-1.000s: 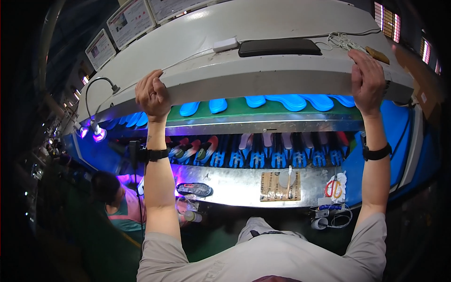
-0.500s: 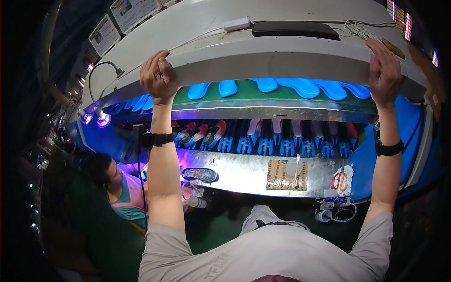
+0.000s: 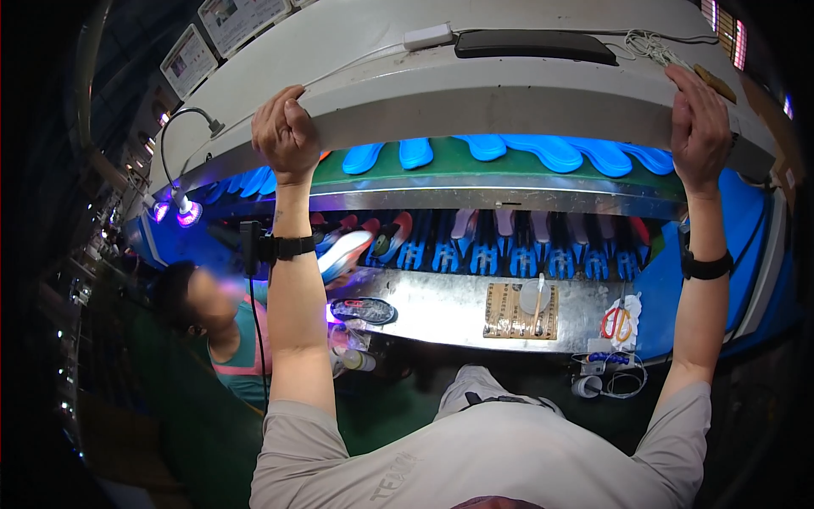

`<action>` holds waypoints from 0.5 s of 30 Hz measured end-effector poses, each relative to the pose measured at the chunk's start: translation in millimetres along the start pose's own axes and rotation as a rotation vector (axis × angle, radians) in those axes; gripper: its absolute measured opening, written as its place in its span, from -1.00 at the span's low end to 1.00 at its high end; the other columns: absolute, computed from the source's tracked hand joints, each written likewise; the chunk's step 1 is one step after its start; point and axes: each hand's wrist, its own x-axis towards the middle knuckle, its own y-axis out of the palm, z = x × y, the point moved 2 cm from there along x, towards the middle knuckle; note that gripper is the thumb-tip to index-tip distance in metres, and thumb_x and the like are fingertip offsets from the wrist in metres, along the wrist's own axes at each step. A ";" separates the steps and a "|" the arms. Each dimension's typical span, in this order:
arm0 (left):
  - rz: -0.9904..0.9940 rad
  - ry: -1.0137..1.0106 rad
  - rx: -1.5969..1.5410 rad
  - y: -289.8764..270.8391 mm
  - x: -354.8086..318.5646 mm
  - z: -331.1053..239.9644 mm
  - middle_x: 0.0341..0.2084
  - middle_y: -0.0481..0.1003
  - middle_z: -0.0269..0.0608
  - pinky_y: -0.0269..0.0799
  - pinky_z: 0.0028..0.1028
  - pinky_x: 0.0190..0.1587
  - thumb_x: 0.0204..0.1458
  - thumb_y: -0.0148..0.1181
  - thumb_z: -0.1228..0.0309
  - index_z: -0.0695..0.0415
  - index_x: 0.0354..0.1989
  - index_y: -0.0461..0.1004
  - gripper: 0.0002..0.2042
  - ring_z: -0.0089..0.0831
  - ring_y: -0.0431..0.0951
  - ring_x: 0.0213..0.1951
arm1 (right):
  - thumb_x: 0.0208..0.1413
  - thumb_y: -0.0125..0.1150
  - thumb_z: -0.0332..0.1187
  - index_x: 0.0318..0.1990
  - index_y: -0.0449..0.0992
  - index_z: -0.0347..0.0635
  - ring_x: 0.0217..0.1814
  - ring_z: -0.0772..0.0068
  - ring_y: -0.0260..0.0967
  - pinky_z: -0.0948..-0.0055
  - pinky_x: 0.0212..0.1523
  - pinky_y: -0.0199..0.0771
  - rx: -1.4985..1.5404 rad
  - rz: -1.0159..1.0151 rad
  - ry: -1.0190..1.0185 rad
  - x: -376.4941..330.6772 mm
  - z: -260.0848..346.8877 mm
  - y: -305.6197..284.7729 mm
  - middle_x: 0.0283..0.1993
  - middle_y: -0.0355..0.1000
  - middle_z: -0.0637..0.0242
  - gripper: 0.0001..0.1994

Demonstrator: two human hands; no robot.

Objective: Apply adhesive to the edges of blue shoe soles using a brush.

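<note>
Left grip (image 3: 286,136): fingers curled, set at the front edge of a beige machine hood (image 3: 475,110); whether they clasp it cannot be told. Right grip (image 3: 701,127): fingers long and loosely bent over the same edge, thumb parted from them. Just beyond the right grip: coiled white cord (image 3: 649,44). Between the grips, farther back on the hood: flat black slab (image 3: 536,48); white plug box (image 3: 428,36), nearer the left grip. Below, between the grips: blue shoe soles (image 3: 543,153) on a green belt (image 3: 445,165). Lower: row of blue racks (image 3: 483,259), then a metal surface (image 3: 432,297) — dark shoe sole (image 3: 363,310) toward the left grip's side; cardboard (image 3: 502,328) with a brush (image 3: 541,293); scissors-like red and yellow handles (image 3: 609,322) toward the right grip's side. Left of and below the left grip: lit purple lamp (image 3: 188,214); co-worker (image 3: 242,348).
</note>
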 end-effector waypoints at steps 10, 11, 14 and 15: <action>0.037 0.004 0.035 -2.0 0.1 -0.8 -0.27 0.68 -0.04 0.50 -0.23 0.00 0.25 -0.14 0.32 0.21 -0.28 0.67 -0.62 -0.05 0.67 -0.17 | 0.37 0.02 -0.35 0.03 0.61 -0.15 0.11 0.13 0.56 0.22 0.18 0.47 0.008 -0.002 -0.014 0.8 -0.1 1.2 0.03 0.62 0.23 -0.74; 0.039 0.004 0.036 -2.0 -0.5 -0.3 -0.27 0.68 -0.04 0.50 -0.23 0.00 0.25 -0.14 0.32 0.21 -0.28 0.67 -0.62 -0.05 0.67 -0.17 | 0.36 0.02 -0.35 0.03 0.61 -0.15 0.11 0.13 0.56 0.22 0.18 0.47 0.009 -0.003 -0.014 0.8 0.6 1.8 0.03 0.62 0.23 -0.74; 0.039 0.013 0.033 -0.5 -1.3 1.5 -0.27 0.68 -0.05 0.50 -0.23 0.00 0.26 -0.14 0.32 0.20 -0.28 0.68 -0.61 -0.05 0.67 -0.17 | 0.36 0.02 -0.36 0.03 0.61 -0.15 0.11 0.14 0.56 0.23 0.17 0.47 -0.005 -0.006 -0.022 0.5 0.5 2.5 0.03 0.62 0.24 -0.75; 0.038 0.005 0.029 -0.7 -1.6 1.5 -0.27 0.68 -0.06 0.50 -0.23 0.01 0.26 -0.14 0.31 0.20 -0.27 0.68 -0.61 -0.05 0.67 -0.17 | 0.36 0.02 -0.36 0.03 0.61 -0.15 0.11 0.14 0.56 0.23 0.17 0.47 -0.006 -0.005 -0.021 0.5 0.3 2.6 0.03 0.62 0.24 -0.75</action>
